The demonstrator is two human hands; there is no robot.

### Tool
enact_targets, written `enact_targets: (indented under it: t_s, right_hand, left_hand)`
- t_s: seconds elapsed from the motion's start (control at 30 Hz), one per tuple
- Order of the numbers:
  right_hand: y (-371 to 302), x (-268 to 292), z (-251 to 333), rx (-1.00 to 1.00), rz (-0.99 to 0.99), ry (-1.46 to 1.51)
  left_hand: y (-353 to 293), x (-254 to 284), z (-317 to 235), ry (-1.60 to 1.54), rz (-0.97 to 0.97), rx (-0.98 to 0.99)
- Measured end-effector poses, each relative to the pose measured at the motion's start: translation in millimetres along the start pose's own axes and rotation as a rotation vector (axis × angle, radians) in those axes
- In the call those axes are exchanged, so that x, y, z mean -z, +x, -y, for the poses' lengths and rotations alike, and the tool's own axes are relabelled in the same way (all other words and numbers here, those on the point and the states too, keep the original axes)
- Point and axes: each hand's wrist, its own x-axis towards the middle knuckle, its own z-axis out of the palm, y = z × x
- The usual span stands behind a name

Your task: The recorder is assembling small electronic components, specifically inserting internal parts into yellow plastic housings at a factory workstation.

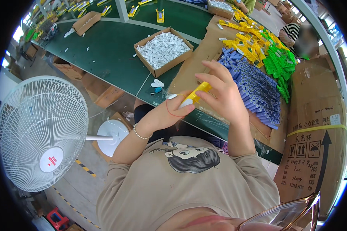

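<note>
Over the table's near edge, a narrow yellow plastic holder (195,97) is gripped in my left hand (172,111), its fingers closed round the lower end. A white piece (186,103) sits at that end, by my left thumb. A thin red wire loops from it over the back of my left hand, and a small white connector block (171,96) lies at the wire's upper end. My right hand (224,94) is at the holder's other end with fingers spread and curved. Its thumb overlaps the holder; whether it presses on it I cannot tell.
A cardboard box of small white parts (164,50) stands on the green table (104,50). Stacked blue cylinders (254,86), yellow holders (246,38) and green holders (277,63) lie to the right. A white fan (42,131) stands left; a large carton (316,146) is at right.
</note>
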Motion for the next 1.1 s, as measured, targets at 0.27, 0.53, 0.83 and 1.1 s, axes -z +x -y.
enact_targets:
  t_s: [0.27, 0.53, 0.83, 1.1]
  right_hand:
    - [1, -56, 21, 0.002, 0.113, -0.179]
    - [4, -71, 1, -0.061, -0.178, 0.455]
    - [-16, -72, -10, 0.056, -0.075, 0.897]
    - [-21, -68, 0, 0.221, 0.072, 0.705]
  left_hand:
    - [8, -18, 19, 0.757, -0.295, -0.174]
    - [12, 5, 13, 0.202, -0.447, -0.125]
    - [18, 13, 40, -0.868, -0.031, -0.085]
    - [22, -1, 43, -1.314, -0.055, -0.084]
